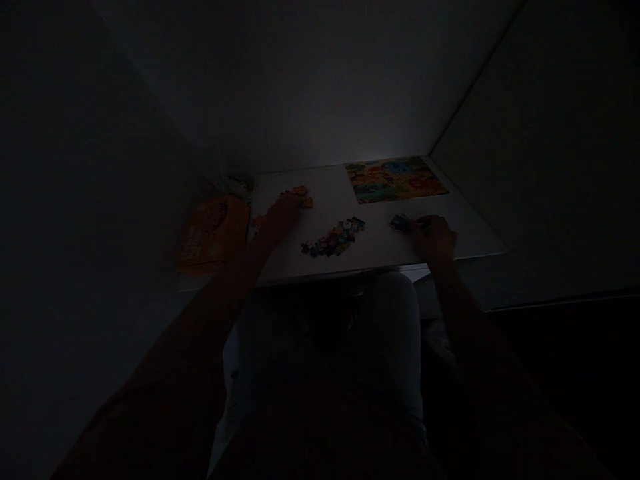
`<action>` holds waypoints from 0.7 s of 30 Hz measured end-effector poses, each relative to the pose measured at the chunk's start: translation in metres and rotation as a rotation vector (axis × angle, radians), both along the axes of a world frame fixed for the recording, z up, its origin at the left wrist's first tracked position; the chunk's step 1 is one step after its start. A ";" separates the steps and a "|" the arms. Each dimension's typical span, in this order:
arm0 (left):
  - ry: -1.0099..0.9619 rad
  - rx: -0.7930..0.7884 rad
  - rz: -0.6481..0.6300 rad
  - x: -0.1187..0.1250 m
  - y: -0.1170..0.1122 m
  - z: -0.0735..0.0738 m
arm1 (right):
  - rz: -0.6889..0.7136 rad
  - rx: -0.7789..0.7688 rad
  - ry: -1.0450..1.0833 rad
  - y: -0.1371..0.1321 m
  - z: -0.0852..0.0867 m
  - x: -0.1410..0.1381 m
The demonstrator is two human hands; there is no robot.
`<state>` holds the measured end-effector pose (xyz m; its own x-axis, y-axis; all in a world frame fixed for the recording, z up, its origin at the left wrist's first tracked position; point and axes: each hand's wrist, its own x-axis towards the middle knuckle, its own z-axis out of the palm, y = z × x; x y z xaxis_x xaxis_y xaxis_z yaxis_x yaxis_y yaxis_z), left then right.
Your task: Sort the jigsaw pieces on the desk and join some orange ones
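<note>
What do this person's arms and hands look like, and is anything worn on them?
The left hand and the right hand are bare, with no gloves, and the forearms are bare too. A dark brownish sleeve shows at lower left. The dim light hides any rings or watch.

And there's the colour, up at the far edge of the white bench (325,200): a jigsaw puzzle (396,180) in a busy patchwork of orange, teal, red and yellow-green! Mid-bench, a heap of loose pieces (334,239) flashes pink, blue and orange. Over by the left hand (285,213), orange pieces (300,193) glow warm, while at the right hand (433,239), blue-teal pieces (400,223) run dark. At the left edge, an orange box (213,230) shows pale lettering and a round brown picture, and pale grey trousers (385,333) sit below the near edge.
</note>
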<state>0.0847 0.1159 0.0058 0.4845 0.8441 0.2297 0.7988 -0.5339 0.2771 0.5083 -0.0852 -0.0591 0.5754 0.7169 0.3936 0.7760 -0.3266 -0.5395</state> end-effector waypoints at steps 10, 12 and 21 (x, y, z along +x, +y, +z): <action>-0.955 -0.379 0.100 -0.054 -0.081 -0.044 | 0.011 0.118 -0.046 -0.004 0.002 0.001; -0.987 -0.431 0.116 -0.063 -0.098 -0.049 | 0.069 0.137 -0.090 -0.008 0.004 -0.005; -0.992 -0.468 0.047 -0.061 -0.102 -0.050 | 0.716 0.114 -0.083 0.019 0.021 -0.174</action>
<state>0.0234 0.0139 -0.0441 0.2261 0.9623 0.1515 0.1253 -0.1830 0.9751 0.3348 -0.0659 -0.0384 -0.0539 0.8583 0.5104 0.8183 0.3309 -0.4699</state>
